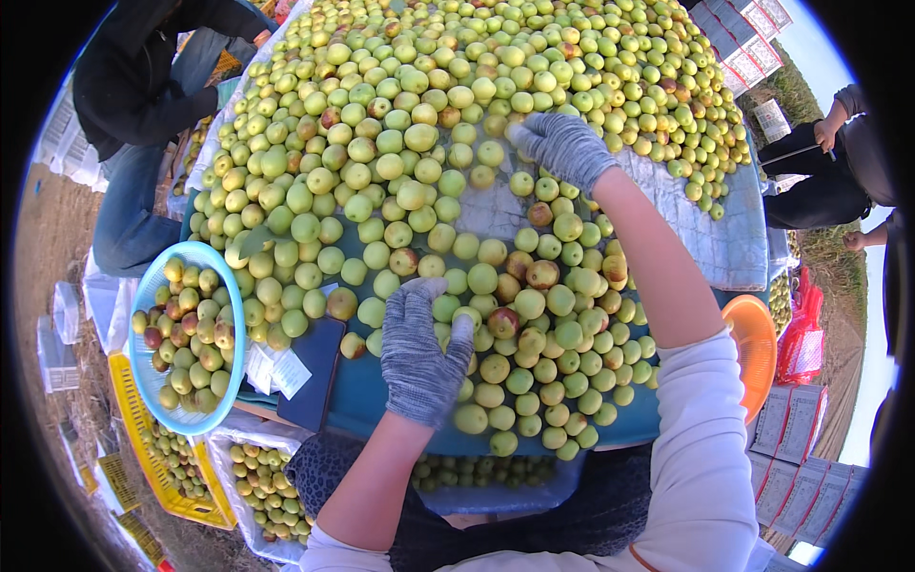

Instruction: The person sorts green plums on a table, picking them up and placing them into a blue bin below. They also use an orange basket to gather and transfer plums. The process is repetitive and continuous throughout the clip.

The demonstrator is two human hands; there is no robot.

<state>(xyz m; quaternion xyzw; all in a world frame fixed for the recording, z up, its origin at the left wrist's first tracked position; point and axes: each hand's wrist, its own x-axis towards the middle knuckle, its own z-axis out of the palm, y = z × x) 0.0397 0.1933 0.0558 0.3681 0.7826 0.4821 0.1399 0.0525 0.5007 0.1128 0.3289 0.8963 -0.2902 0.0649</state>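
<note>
A large heap of green jujubes [420, 137], some with red-brown patches, spreads over a table covered in teal cloth [361, 390]. My left hand [423, 354], in a grey knit glove, hovers low at the near edge of the heap. Its thumb and fingers are apart, with jujubes [444, 308] visible beyond the gap. Farther out, my right hand [565, 150], gloved alike, reaches into the heap beside a bare patch of silvery sheet [490, 212]. Its fingers bend down onto the fruit; whether they grip any is hidden.
A light-blue basket [239, 336] of redder jujubes stands left, near a dark flat case [312, 372] and paper slips [279, 368]. Yellow crates [132, 400] sit below. An orange basket [750, 357] and stacked cartons [793, 422] are right. Other people [136, 86] are at both sides.
</note>
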